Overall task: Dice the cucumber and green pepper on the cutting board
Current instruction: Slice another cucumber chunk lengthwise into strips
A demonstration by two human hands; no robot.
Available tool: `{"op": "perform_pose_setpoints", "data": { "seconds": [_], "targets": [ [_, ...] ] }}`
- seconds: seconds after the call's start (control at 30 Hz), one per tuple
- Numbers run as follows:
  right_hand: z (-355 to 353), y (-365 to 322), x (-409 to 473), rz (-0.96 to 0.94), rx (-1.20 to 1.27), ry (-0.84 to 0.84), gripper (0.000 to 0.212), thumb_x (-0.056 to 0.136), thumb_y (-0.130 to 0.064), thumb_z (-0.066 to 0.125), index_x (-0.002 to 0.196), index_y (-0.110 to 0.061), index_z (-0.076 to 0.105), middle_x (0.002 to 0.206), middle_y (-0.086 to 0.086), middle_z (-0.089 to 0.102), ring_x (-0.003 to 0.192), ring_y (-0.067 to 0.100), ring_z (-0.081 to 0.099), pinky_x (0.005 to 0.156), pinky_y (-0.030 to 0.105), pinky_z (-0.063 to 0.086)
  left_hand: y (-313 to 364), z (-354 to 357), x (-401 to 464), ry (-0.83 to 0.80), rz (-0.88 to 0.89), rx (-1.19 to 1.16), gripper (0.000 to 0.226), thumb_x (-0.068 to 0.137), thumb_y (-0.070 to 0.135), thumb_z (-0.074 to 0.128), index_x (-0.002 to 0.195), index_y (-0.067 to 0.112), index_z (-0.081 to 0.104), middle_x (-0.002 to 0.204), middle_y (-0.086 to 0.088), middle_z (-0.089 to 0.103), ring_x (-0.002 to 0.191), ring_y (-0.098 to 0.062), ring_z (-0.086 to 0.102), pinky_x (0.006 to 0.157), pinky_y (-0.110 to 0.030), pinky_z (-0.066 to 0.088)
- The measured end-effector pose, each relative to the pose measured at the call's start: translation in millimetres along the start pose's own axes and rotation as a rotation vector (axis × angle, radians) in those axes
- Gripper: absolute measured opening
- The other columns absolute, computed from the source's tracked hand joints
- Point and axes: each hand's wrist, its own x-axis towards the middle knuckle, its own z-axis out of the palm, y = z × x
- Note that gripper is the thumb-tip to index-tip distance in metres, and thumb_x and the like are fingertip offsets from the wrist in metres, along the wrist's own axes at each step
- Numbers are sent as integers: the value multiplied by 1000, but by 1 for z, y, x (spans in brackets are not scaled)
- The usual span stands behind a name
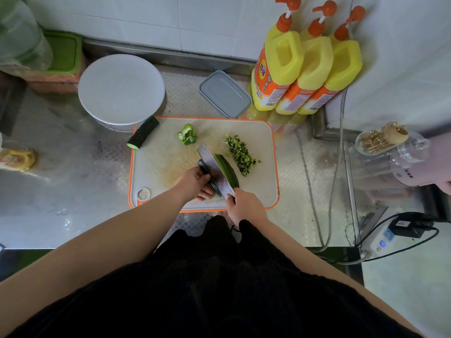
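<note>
A white cutting board (pixel 258 191) with an orange rim lies on the steel counter. My right hand (pixel 244 206) grips the handle of a cleaver (pixel 214 172), whose blade stands on a cucumber piece (pixel 203 166) that my left hand (pixel 196 184) holds with curled fingers. Cut cucumber slices (pixel 228 172) lean on the blade's right side. A heap of diced cucumber (pixel 240 154) lies further right. A green pepper piece (pixel 187 134) sits at the board's back. A whole cucumber chunk (pixel 143 135) rests over the board's back left corner.
A white round lid (pixel 121 89) on a container stands behind the board at left, a grey lidded box (pixel 224 93) behind it at centre. Three yellow detergent bottles (pixel 305 69) stand at back right. Cables (pixel 314 191), a power strip (pixel 383 242) and a blender (pixel 402 164) are at right.
</note>
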Motion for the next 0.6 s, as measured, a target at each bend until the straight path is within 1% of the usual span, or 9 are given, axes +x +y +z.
{"op": "perform_pose_setpoints", "data": {
  "seconds": [0.07,0.1,0.17,0.23,0.37,0.47,0.53,0.6],
  "targets": [
    [0,0,1,3,3,-15,23,100,-31,38,91,-11,47,101,15,64,95,31,59,70,33,38,0,0,0,0,-2,0,13,104,18,44,103,6,46,68,-12,70,54,-22,68,50,-30,55],
    [0,0,2,6,0,-19,23,100,-31,37,91,-11,47,101,15,64,95,31,59,70,33,38,1,0,0,-1,-3,0,13,104,18,44,102,6,46,65,-10,70,52,-21,68,49,-30,55],
    [0,-2,3,9,-13,-24,27,100,-31,37,99,-8,51,104,14,63,97,30,59,73,34,41,1,-1,0,-6,-3,-9,12,104,17,43,102,5,45,55,-5,67,46,-18,64,46,-29,52],
    [0,-2,4,4,-24,-27,29,101,-30,37,104,-6,53,105,14,63,99,30,59,75,33,42,2,-1,-1,-15,-1,-24,12,104,16,42,103,4,44,51,-3,65,42,-17,61,45,-28,50],
    [0,-1,5,-14,-33,-39,30,101,-30,37,105,-5,53,105,14,63,99,30,59,77,35,43,4,-1,-3,-9,8,-6,13,104,16,42,94,9,47,52,-2,66,44,-16,63,45,-28,52],
    [3,-3,7,-7,-32,-46,31,101,-31,36,105,-6,53,105,13,63,99,29,60,76,33,43,3,-1,-3,-1,10,-8,15,104,17,43,90,14,48,58,-6,69,50,-19,67,49,-31,56],
    [5,-4,7,-4,-25,-40,32,101,-32,36,105,-6,53,105,14,63,98,30,60,77,34,44,2,-1,-2,-1,3,-8,15,104,17,43,90,15,48,60,-7,70,51,-20,68,50,-31,57],
    [5,-6,8,-10,-18,-36,32,101,-32,36,107,-6,53,106,15,63,98,30,60,77,35,44,2,-1,-1,-3,-8,-16,12,104,17,43,95,11,48,61,-8,70,51,-20,68,48,-31,56]
  ]
}}
